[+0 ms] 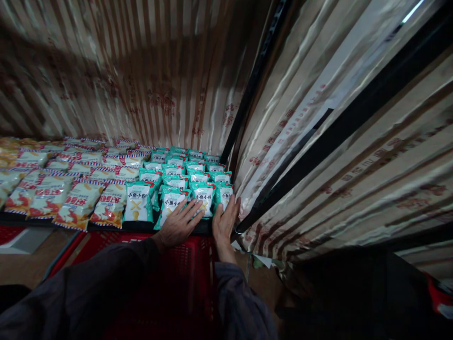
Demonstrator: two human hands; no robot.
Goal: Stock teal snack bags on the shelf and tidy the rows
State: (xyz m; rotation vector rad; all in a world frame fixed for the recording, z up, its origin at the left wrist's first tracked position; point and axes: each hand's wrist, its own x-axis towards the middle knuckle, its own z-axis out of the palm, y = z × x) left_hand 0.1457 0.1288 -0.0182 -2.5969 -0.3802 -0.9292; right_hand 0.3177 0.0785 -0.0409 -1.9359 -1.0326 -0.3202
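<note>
Together, both open hands lay flat at the shelf's front right corner: left hand and right hand on teal snack packets, grasping nothing.

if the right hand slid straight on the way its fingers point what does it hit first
Probably the front teal snack bag in the rightmost row; the right hand fingertips already seem to touch its lower edge, though depth is unclear.
</note>
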